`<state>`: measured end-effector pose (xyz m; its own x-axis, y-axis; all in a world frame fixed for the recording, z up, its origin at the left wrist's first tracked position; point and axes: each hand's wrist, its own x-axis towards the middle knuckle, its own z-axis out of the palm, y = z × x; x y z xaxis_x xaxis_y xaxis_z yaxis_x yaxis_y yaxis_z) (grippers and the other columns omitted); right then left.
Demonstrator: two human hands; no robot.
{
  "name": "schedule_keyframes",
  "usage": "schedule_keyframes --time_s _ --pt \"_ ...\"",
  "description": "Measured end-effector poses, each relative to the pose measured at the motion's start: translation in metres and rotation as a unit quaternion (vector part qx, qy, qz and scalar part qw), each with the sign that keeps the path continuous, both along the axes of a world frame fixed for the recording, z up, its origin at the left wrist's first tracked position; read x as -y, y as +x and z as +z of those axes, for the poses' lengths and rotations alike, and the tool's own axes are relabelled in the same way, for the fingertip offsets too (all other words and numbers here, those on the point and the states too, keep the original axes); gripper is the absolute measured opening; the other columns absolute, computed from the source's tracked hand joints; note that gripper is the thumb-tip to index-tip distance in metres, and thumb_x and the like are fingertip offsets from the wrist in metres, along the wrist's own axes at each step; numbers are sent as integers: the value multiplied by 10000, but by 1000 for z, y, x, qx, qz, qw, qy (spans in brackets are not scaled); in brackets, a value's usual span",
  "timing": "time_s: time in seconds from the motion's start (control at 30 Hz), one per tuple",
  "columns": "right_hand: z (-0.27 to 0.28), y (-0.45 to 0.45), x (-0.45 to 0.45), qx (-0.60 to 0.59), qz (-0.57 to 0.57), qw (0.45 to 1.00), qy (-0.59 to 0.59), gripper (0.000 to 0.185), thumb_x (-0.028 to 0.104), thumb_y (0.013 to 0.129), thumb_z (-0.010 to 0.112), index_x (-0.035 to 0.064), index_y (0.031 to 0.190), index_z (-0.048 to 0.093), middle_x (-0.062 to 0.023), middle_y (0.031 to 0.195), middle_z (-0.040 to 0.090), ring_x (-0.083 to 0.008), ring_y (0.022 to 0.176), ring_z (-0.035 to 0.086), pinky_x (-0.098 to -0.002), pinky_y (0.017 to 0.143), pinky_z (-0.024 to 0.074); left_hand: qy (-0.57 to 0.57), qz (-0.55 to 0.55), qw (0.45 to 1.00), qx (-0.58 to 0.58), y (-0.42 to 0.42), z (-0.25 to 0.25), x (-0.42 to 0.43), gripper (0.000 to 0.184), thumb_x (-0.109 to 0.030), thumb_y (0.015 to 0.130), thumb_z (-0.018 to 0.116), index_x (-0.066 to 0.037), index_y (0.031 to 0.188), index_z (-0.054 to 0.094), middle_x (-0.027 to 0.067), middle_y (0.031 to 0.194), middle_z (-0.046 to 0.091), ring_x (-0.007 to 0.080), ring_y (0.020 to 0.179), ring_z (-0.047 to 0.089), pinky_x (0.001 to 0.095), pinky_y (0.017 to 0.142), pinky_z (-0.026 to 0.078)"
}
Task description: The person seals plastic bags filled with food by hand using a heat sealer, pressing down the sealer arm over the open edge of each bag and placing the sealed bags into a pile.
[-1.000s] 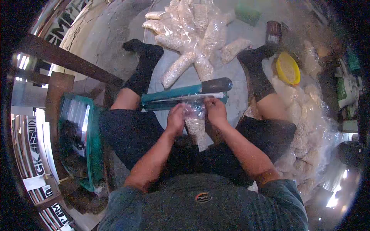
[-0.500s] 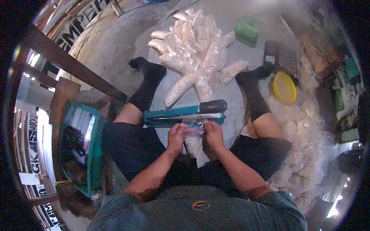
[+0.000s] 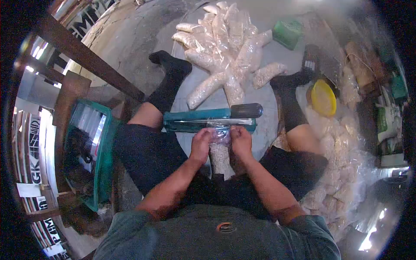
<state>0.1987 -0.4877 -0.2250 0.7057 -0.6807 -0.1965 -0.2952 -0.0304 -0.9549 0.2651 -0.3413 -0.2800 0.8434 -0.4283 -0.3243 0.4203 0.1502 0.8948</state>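
Between my thighs stands a clear plastic bag (image 3: 220,158) filled with pale pieces. My left hand (image 3: 202,143) pinches the left side of its top, and my right hand (image 3: 240,141) pinches the right side. The bag's unfilled mouth is stretched between them and lies against a teal sealer (image 3: 197,115) with a black-ended upper arm. That sealer lies across in front of my hands, its two long arms slightly apart. Beyond it, several filled bags (image 3: 208,89) are heaped on the pale round surface (image 3: 268,108).
At the right are a yellow bowl (image 3: 323,98) and many filled bags (image 3: 338,160) under clear plastic. A green basket (image 3: 287,34) stands at the back right. On the left are a teal crate (image 3: 102,151) and a wooden beam (image 3: 93,58).
The camera view has shifted. My hands still hold the bag's top and have come slightly closer together, with the mouth now nearer the sealer's arms.
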Motion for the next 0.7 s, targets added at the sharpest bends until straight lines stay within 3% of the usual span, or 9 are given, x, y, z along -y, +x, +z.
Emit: schedule_keyframes --time_s 0.17,0.23,0.3,0.37,0.4,0.53,0.6,0.7 --pt "-28 10 10 -55 27 996 -63 349 305 976 630 -24 896 715 -107 784 714 -184 730 645 -352 700 501 -60 21 993 -104 6 8 4 179 -152 1012 553 2 1078 616 113 1013 696 222 923 695 359 835 567" --pt "-27 15 15 -68 37 994 -81 363 314 975 633 -25 875 716 -100 767 714 -187 714 646 -356 691 499 -34 23 995 -86 9 11 9 268 -254 1026 544 -11 1116 611 125 1006 714 231 902 695 378 807 570" --pt "-27 13 18 -83 44 984 -151 382 335 974 635 -20 858 715 -91 721 698 -191 675 640 -362 668 498 -26 23 995 -94 11 7 10 269 -254 1033 528 -10 1107 614 129 1007 715 233 890 696 381 799 573" --pt "-35 13 19 -103 39 985 -136 386 343 974 634 -15 855 716 -98 717 693 -197 668 640 -366 662 497 -21 4 996 -85 14 -3 11 278 -250 1042 515 0 1111 615 130 1001 716 235 876 696 385 801 575" --pt "-36 12 19 -119 32 985 -124 389 351 974 632 -9 852 716 -106 713 689 -203 661 640 -370 656 496 -18 20 994 -105 15 5 13 168 -111 994 539 22 1056 622 146 1020 703 250 921 699 380 803 586" --pt "-25 11 17 -100 21 992 -74 386 351 973 630 -6 851 713 -120 714 686 -216 652 640 -378 657 499 -30 17 993 -111 16 1 13 175 -112 991 533 26 1049 624 147 1005 712 249 909 699 374 802 582" --pt "-15 11 19 -139 43 988 -48 366 351 967 633 5 902 733 -183 848 729 -362 814 704 -451 770 526 5 8 997 -74 16 2 13 185 -125 998 530 24 1046 629 144 982 722 240 885 698 371 805 575" --pt "-19 9 21 -109 32 990 -81 371 364 968 630 13 912 737 -181 850 730 -367 813 703 -459 773 526 -14 4 997 -71 15 8 13 204 -155 1013 533 17 1043 636 132 974 727 218 862 696 365 803 568"
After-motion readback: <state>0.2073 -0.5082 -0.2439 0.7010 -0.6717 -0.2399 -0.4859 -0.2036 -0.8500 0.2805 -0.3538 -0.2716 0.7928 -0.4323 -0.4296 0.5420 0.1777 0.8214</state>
